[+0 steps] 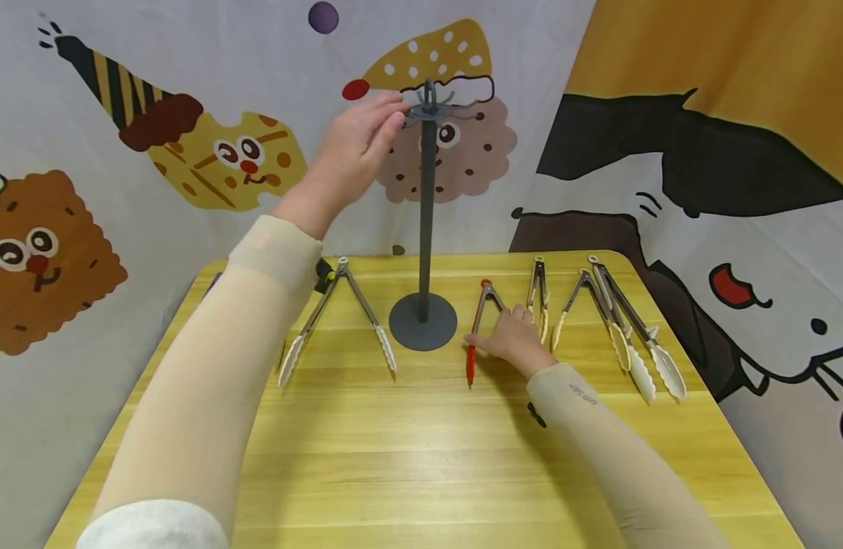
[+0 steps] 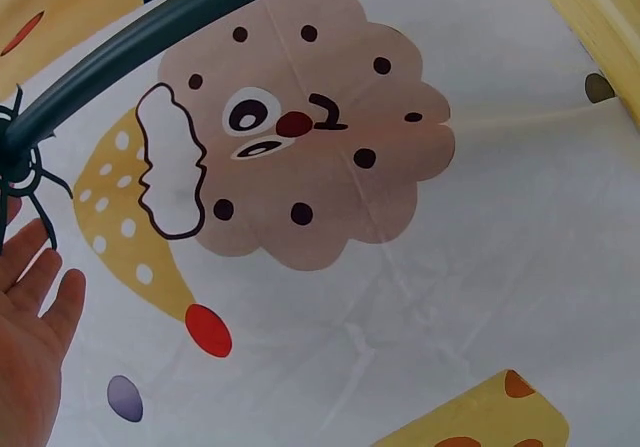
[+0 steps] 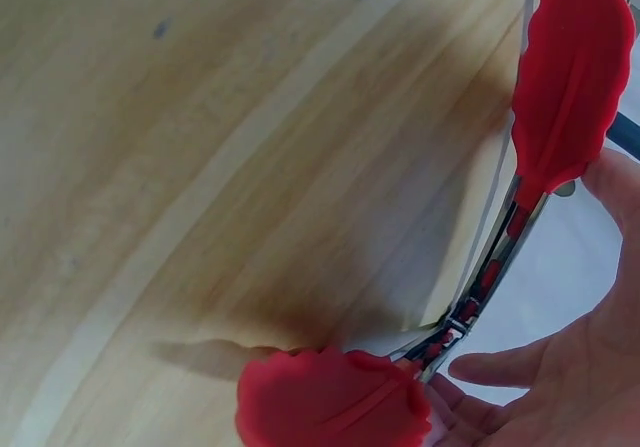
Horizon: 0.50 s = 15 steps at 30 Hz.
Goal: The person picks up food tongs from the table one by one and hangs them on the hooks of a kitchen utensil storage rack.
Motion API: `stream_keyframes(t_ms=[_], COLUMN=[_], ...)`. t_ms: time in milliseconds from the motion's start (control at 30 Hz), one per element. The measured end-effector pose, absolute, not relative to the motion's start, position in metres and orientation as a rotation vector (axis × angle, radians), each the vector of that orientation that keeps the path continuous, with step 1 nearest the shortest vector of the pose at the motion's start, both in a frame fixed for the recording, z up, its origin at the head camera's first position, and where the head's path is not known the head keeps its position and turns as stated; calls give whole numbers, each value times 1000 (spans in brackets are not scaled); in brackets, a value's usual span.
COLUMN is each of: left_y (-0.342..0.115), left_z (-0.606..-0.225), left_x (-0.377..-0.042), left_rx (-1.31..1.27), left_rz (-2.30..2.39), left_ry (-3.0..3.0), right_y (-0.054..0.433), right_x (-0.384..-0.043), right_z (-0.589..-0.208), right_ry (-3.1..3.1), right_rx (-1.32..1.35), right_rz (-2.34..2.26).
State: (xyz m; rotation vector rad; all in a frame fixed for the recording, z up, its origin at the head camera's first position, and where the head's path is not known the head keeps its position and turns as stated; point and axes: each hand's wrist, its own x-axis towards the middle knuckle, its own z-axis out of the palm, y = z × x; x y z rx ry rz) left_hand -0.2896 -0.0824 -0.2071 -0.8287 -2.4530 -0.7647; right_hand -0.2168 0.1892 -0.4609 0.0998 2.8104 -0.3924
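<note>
A dark grey stand (image 1: 427, 221) rises from its round base on the table, with a ring of thin hooks (image 1: 430, 111) at its top. My left hand (image 1: 360, 141) is raised to these hooks, fingers extended, fingertips right at the ring's left side. In the left wrist view the fingers of that hand (image 2: 30, 317) lie beside the hooks. Low over the table, my right hand (image 1: 517, 339) holds the red-tipped tongs (image 1: 471, 366) across their two spread arms. The right wrist view shows both scalloped red tips (image 3: 570, 67), with fingers against the outer sides of the arms.
Large white-tipped tongs (image 1: 385, 343) stand spread on the table (image 1: 421, 457) left of the base. To the right are small cream-tipped tongs (image 1: 544, 324), larger cream-tipped tongs (image 1: 620, 347) and long white-tipped tongs (image 1: 668, 374). A cartoon-printed cloth (image 1: 154, 229) hangs behind.
</note>
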Motion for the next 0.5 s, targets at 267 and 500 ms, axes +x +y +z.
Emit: stream_keyframes(t_ms=[267, 500], left_y=[-85, -84], left_z=[-207, -207], left_x=[-288, -288], left_rx=[-846, -855], left_rz=[-770, -768], left_ry=[-2441, -2422], right_y=[188, 185], right_x=[-222, -230], right_z=[-464, -469], right_ry=[2804, 2760], right_rx=[137, 178], right_rz=[-428, -375])
